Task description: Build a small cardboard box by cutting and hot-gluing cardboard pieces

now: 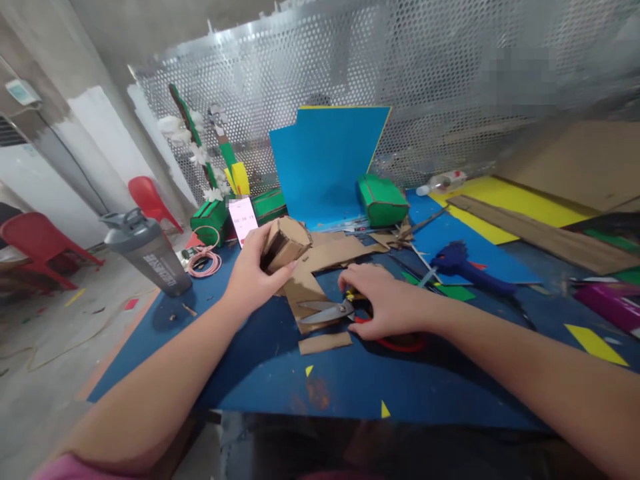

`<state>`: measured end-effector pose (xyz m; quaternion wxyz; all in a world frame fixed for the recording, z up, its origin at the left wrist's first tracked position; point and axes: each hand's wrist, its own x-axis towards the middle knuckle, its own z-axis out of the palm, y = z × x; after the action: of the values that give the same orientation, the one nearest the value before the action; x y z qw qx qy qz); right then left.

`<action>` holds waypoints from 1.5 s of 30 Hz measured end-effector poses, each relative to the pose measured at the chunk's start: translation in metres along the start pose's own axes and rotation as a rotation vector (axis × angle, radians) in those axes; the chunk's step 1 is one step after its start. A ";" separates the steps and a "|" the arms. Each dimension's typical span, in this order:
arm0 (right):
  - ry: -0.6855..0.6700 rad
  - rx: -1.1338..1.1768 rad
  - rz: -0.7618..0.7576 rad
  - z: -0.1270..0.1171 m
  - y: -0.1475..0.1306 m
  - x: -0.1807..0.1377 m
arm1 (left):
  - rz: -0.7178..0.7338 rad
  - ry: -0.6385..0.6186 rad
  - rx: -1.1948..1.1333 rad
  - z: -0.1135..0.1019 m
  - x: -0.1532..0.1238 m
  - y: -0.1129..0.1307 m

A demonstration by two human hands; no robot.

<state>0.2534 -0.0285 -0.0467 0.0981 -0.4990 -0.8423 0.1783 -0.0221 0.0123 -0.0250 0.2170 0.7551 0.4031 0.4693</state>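
Note:
My left hand (254,272) is closed around a small cardboard box (287,241) with angled sides, holding it over the table's middle. To its right, my right hand (383,297) grips a pair of scissors (325,312) by red and yellow-black handles. The scissor blades point left and stand slightly apart, over cut cardboard pieces (306,287). A short cardboard strip (325,343) lies just in front of the blades. Fingers hide part of the handles and the box's left side.
Behind stand a blue board (333,167) and a green box (383,200). A blue glue gun (463,267) lies right of my right hand. At left are a grey shaker bottle (153,253), a phone (243,217) and a pink cable (205,262). Cardboard strips (545,233) lie at right.

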 end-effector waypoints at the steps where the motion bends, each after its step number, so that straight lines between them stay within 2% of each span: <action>1: 0.006 0.000 0.002 -0.001 -0.001 -0.001 | 0.000 0.001 0.009 0.000 0.000 -0.001; 4: 0.024 0.024 0.047 -0.006 -0.001 -0.005 | -0.012 0.017 0.018 -0.002 0.002 -0.002; 8: 0.050 0.003 0.243 -0.013 0.007 -0.004 | -0.017 0.024 0.028 -0.004 0.003 -0.006; 10: 0.050 -0.049 0.291 -0.015 0.014 -0.002 | -0.013 0.014 0.040 -0.004 0.003 -0.008; 14: 0.064 -0.127 0.294 -0.019 0.023 0.000 | -0.018 0.009 0.016 -0.003 0.003 -0.002; 20: 0.021 -0.142 0.327 -0.020 0.032 0.003 | -0.142 0.047 -0.112 -0.002 0.001 0.018; 22: 0.122 -0.155 0.268 -0.018 0.038 0.008 | -0.170 0.060 -0.135 -0.002 0.000 0.020; 24: 0.282 -0.151 0.226 -0.014 0.045 0.014 | -0.187 0.064 -0.150 0.000 -0.001 0.018; 26: 0.373 -0.097 0.255 -0.010 0.052 0.019 | -0.195 0.048 -0.151 0.001 -0.003 0.016; 31: 0.313 0.121 0.339 -0.001 0.063 0.032 | -0.190 -0.017 -0.177 0.005 -0.007 0.017; 34: 0.319 0.166 0.329 0.002 0.065 0.037 | -0.210 0.007 -0.224 0.004 -0.005 0.017; 37: 0.350 0.185 0.309 0.003 0.063 0.042 | -0.331 0.006 -0.313 0.004 0.000 0.011; 41: 0.380 0.225 0.287 0.005 0.061 0.044 | -0.599 -0.094 -0.469 0.007 0.005 0.002; 45: 0.371 0.209 0.279 0.008 0.059 0.045 | -0.742 -0.182 -0.552 0.008 0.007 0.003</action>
<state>0.2764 0.0353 -0.0784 0.2767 -0.6218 -0.7098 0.1815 -0.0123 0.0170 -0.0229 0.5970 0.5122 0.4854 0.3817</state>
